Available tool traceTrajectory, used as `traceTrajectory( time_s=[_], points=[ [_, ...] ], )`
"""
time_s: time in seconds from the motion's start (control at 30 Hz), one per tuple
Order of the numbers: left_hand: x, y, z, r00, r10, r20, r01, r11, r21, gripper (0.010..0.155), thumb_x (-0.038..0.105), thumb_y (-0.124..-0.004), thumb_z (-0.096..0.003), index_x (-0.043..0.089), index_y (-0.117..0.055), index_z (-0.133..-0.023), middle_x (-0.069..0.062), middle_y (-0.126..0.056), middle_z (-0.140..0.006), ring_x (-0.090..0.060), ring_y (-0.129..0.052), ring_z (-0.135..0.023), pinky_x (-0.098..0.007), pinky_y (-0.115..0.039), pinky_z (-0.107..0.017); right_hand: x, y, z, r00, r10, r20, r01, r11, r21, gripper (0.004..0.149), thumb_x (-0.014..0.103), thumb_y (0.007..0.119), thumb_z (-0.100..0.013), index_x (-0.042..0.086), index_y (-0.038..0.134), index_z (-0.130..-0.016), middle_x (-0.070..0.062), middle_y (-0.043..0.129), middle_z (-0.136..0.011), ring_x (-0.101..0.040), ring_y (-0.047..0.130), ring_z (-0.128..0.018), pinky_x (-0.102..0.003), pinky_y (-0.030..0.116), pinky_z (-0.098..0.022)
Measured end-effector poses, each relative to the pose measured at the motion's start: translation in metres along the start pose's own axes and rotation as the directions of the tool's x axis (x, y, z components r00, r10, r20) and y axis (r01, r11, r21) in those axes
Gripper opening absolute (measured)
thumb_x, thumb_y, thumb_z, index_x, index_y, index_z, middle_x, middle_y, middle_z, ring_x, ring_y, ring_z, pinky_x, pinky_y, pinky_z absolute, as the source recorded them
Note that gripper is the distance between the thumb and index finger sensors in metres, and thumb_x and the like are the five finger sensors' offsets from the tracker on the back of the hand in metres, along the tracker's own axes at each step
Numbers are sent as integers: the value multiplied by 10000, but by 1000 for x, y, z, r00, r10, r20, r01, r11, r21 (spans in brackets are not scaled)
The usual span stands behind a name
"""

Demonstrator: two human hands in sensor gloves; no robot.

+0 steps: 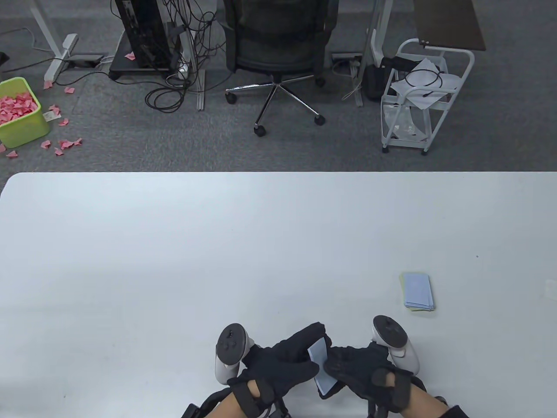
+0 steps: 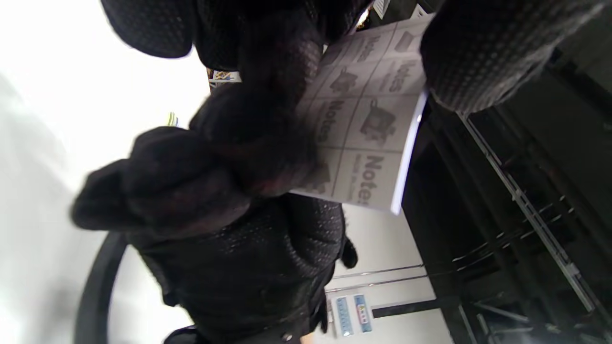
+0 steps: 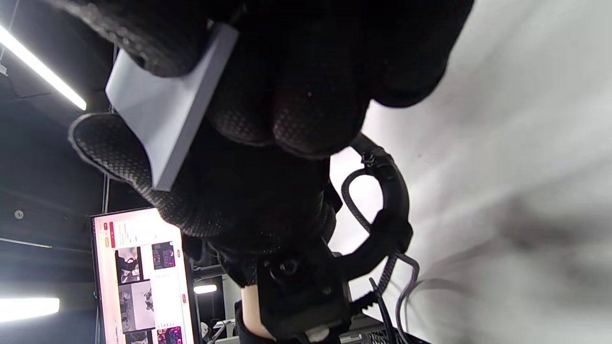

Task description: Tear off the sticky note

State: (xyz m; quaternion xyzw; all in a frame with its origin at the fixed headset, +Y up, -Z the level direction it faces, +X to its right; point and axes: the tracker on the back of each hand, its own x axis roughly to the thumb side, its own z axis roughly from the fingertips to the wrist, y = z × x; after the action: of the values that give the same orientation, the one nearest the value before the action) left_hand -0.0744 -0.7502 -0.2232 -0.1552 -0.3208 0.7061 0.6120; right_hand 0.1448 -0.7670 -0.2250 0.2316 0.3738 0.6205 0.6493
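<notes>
Sticky-note pad [image 1: 321, 363] held up off the table [image 1: 174, 261] at its near edge, caught between both gloved hands. Long axis runs roughly toward and away from the body in the table view, far end tilted a little leftward, pale blue top sheet facing up; printed "Notes" backing [image 2: 368, 129] faces the left wrist camera. Likely light and thin, stiff enough as a block but with sheets that bend and crease easily; probably best taken at a free corner of the top sheet, away from the glued edge, and peeled slowly to avoid curling or lifting several at once. Which edge is glued cannot be told. Left hand [image 1: 283, 361] wraps the pad's left side, fingers [image 2: 483, 52] curled over an edge. Right hand [image 1: 361, 370] grips the right side, thumb and fingers closed narrowly on the block [image 3: 162, 119]. Farther right on the table, well apart, a small stack of loose sheets [image 1: 417, 291].
</notes>
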Motion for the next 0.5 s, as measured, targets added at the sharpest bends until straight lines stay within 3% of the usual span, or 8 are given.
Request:
traceTrajectory(
  time_s=[0.17, 0.27, 0.3, 0.33, 0.4, 0.43, 0.5],
  points=[
    [0, 1, 0, 999, 48, 22, -49, 997, 61, 899, 574, -864, -563, 52, -474, -1182, -126, -662, -1103, -465, -671, -938, -647, -632, -650, 3, 3, 0, 999, 36, -21, -36, 999, 1, 516, 520, 762, -483, 208, 697, -889, 34, 896, -710, -162, 972, -593, -376, 798, -516],
    [-4, 7, 7, 997, 75, -2, -73, 975, 208, 883, 597, -830, -578, 30, -499, -1168, -151, -680, -1076, -466, -713, -897, -641, -654, -635, 9, -4, 9, 964, 265, -32, -266, 949, -170, 494, 472, 795, -471, 192, 727, -872, -1, 903, -709, -222, 962, -604, -418, 775, -517],
    [-6, 9, 9, 997, 72, -5, -69, 969, 236, 883, 610, -813, -588, 21, -497, -1165, -160, -682, -1069, -462, -729, -882, -625, -672, -628, 15, -6, 13, 933, 359, -18, -353, 905, -238, 499, 467, 796, -473, 190, 717, -879, -6, 894, -723, -231, 953, -619, -424, 767, -527],
    [-8, 12, 11, 997, 73, -24, -64, 962, 265, 881, 610, -806, -594, 11, -496, -1161, -168, -683, -1066, -459, -746, -868, -613, -685, -622, 24, -8, 19, 865, 501, 28, -459, 811, -362, 512, 463, 804, -467, 193, 703, -890, -13, 876, -751, -249, 935, -651, -438, 749, -546],
    [-13, 14, 15, 995, 78, -63, -56, 956, 288, 876, 609, -800, -597, 3, -502, -1155, -178, -689, -1061, -445, -776, -849, -603, -704, -613, 35, -6, 27, 763, 641, 86, -517, 685, -514, 564, 466, 815, -460, 204, 646, -930, -24, 813, -832, -286, 876, -733, -463, 705, -591],
    [-15, 13, 15, 993, 91, -78, -65, 955, 290, 877, 614, -792, -601, -3, -502, -1153, -183, -692, -1057, -433, -792, -837, -596, -713, -608, 42, -3, 30, 687, 709, 161, -535, 643, -548, 621, 474, 822, -461, 221, 573, -971, -32, 718, -924, -318, 782, -834, -489, 648, -637],
    [-18, 11, 14, 989, 118, -92, -88, 956, 280, 874, 612, -790, -605, -6, -502, -1152, -187, -693, -1058, -426, -800, -833, -593, -716, -608, 46, 4, 32, 611, 751, 249, -560, 633, -534, 703, 470, 853, -442, 250, 494, -1005, -34, 558, -1040, -332, 592, -980, -518, 551, -702]
  ],
)
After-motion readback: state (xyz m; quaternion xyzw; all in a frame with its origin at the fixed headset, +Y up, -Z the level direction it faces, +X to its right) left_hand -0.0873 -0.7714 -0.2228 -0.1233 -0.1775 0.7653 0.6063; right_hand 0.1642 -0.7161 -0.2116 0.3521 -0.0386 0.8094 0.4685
